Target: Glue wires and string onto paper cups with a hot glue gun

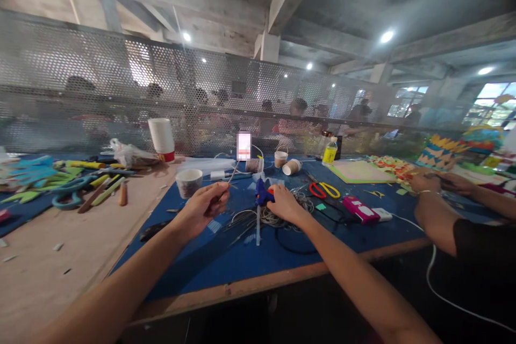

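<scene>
My left hand (206, 207) is closed in a pinch around a thin pale cord (234, 173) whose end points up and away. My right hand (286, 204) grips a blue hot glue gun (263, 194), and a clear glue stick (258, 232) sticks out of it toward me. Fingers cover part of the gun's handle. Under and beside the gun lies a loose tangle of grey-beige cord (278, 219). A paper cup (189, 183) with a dark patterned side stands beyond my left hand. Cord-wrapped cups (292, 166) rest farther back.
Red-and-yellow scissors (324, 190), a magenta box (360, 210) and a yellow bottle (330, 151) are on the right. Stacked white cups (161, 138), large blue scissors (72, 193) and knives lie left. A co-worker's arm (437, 215) reaches in at right. Perforated metal panels (209, 86) stand behind.
</scene>
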`<control>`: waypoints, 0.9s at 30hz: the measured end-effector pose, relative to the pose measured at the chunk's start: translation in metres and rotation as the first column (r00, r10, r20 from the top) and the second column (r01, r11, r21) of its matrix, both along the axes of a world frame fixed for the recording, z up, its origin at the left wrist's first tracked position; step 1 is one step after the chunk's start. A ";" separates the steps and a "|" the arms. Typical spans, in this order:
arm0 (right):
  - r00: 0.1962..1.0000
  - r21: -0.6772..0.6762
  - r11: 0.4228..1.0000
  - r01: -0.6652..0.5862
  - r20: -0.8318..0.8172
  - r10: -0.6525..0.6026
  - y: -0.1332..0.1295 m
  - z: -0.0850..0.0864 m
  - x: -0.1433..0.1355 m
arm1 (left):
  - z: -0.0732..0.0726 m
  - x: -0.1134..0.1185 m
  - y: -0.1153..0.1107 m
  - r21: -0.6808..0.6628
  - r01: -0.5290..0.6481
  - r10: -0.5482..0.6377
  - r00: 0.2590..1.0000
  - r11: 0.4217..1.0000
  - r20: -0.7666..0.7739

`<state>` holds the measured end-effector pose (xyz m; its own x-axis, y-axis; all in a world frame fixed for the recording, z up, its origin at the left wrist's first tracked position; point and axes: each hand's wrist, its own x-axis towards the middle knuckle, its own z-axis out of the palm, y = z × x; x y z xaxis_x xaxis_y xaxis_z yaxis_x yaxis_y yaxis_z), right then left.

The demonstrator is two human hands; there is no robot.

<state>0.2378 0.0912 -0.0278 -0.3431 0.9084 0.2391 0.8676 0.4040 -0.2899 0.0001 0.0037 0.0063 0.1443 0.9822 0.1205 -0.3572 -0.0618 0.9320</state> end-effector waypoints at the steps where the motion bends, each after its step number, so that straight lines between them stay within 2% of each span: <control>1: 1.000 0.011 1.000 0.015 -0.002 -0.015 0.000 0.001 0.001 | 0.000 0.000 0.000 0.004 0.002 -0.002 1.000 1.000 -0.002; 6: 0.990 0.101 0.985 0.142 -0.001 -0.143 0.008 0.014 0.021 | -0.004 -0.002 0.003 0.007 0.010 -0.010 1.000 1.000 -0.017; 10: 0.964 0.087 0.966 0.244 0.084 -0.251 0.017 0.020 0.041 | -0.005 -0.002 0.003 0.009 0.006 -0.006 1.000 1.000 -0.026; 19: 0.894 0.067 0.907 0.416 0.155 -0.421 0.032 0.009 0.060 | -0.002 0.002 -0.001 -0.008 0.021 -0.022 0.998 1.000 -0.058; 27: 0.862 0.034 0.877 0.480 0.168 -0.478 0.040 0.003 0.067 | -0.002 0.003 -0.003 -0.002 0.034 -0.034 0.996 0.999 -0.077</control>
